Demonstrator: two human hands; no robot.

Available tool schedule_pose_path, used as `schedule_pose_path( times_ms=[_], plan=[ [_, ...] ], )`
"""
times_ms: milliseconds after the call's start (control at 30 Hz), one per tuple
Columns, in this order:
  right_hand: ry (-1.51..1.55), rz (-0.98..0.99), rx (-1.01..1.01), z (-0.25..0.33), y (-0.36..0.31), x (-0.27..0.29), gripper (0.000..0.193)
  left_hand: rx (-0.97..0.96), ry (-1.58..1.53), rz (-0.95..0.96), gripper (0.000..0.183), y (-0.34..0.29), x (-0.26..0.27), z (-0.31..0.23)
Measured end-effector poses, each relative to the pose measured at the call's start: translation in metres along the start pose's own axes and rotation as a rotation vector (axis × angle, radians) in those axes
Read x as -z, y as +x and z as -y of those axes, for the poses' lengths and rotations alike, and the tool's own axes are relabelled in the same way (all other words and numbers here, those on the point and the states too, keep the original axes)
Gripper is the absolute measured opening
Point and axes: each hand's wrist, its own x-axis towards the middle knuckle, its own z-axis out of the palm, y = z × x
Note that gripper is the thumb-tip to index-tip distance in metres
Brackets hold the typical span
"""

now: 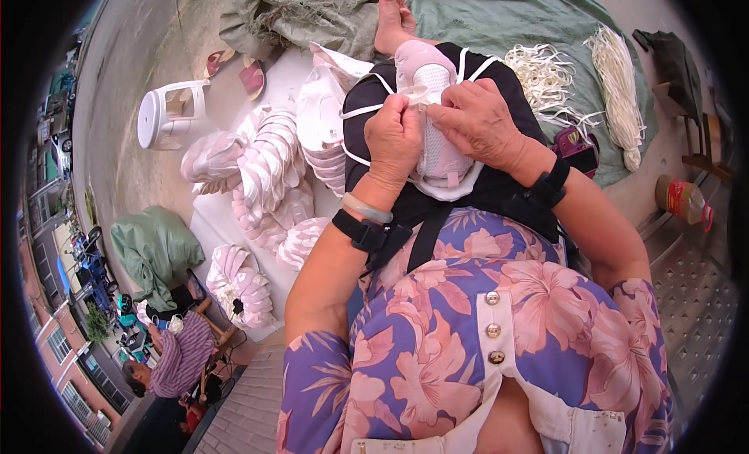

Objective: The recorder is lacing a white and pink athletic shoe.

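A pink and white shoe upper [434,146] lies on the black cloth [511,103] over my lap. White shoelace [363,110] runs through it, with loose loops out to the left and an end sticking up at the right. My left hand [392,138] is closed on the lace at the left side of the upper, thumb and fingers pinched together. From the right, my right hand [484,125] bends over the upper, its fingertips pinched at the lace near the middle, close to the left thumb. Its fingers partly cover the lace there.
Stacks of pink and white shoe uppers [269,161] lie on a pale sheet at the left. A white stool [168,115] and sandals [252,78] are beyond. Bundles of white laces [620,95] lie on green tarp at the right, near a bottle [683,200]. Another person [183,352] sits lower left.
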Motion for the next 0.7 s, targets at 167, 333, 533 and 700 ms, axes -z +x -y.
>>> schedule_pose_path(
  times_ms=[167,333,533,700],
  plan=[
    [0.029,-0.033,-0.041,-0.003,-0.003,-0.005,0.022,-0.045,0.129,0.070,0.007,0.009,-0.001,0.002],
    [0.103,-0.041,-0.116,-0.005,-0.005,-0.009,0.024,0.154,-0.058,0.010,0.008,0.003,-0.004,0.003],
    [0.125,-0.062,-0.121,-0.008,-0.008,-0.014,0.027,-0.286,0.218,0.026,0.023,0.000,0.010,-0.007],
    [0.142,-0.096,-0.140,-0.010,-0.007,-0.018,0.023,-0.243,0.335,0.283,0.047,-0.004,0.027,-0.024]
  ],
)
